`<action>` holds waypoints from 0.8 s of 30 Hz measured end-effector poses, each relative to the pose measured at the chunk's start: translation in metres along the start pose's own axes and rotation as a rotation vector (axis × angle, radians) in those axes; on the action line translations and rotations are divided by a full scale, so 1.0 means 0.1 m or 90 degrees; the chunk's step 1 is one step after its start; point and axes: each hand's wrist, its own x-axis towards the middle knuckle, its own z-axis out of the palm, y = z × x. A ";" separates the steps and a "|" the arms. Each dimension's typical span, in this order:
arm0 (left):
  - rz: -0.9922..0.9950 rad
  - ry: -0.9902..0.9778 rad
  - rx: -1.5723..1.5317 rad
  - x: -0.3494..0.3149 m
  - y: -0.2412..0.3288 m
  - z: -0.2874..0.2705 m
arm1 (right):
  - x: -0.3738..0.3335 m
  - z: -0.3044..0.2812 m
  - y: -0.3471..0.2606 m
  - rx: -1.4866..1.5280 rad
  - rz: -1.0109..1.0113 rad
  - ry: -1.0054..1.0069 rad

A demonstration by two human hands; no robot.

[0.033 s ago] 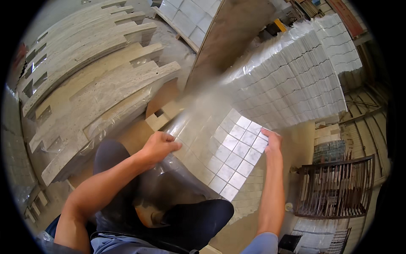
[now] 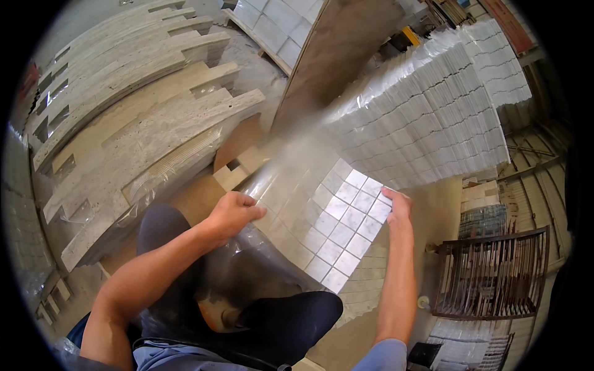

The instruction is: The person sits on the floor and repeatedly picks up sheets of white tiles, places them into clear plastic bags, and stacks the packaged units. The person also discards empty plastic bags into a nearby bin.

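A stone yard floor, crowded with stock: long beige stone slabs [image 2: 142, 130] fan across the upper left of the frame, and a big stack of wrapped mosaic tile sheets [image 2: 433, 117] fills the upper right. At centre, the left hand [image 2: 235, 213] is curled shut on the clear plastic wrap [image 2: 260, 266], fingers bunching it. The white marble mosaic sheet [image 2: 343, 226] lies just right of centre, its long axis running from lower left to upper right. The right hand [image 2: 398, 207] pinches its far right edge. Looks stiff-tiled yet floppy, heavy, chip-prone; best gripped along opposite edges. A dark metal rack [image 2: 495, 272] stands at right.
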 end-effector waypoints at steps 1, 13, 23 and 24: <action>-0.007 0.013 -0.012 0.03 -0.01 0.02 | 0.04 0.00 0.05 -0.001 0.003 -0.003; -0.063 0.053 -0.010 0.02 0.08 0.02 | 0.50 -0.18 0.75 0.006 0.031 -0.040; 0.168 0.201 0.377 -0.09 0.15 -0.02 | 0.38 -0.28 0.89 -0.233 -0.171 0.078; 0.214 0.230 0.402 -0.07 0.15 -0.06 | 0.35 -0.33 0.88 -0.228 -0.164 0.085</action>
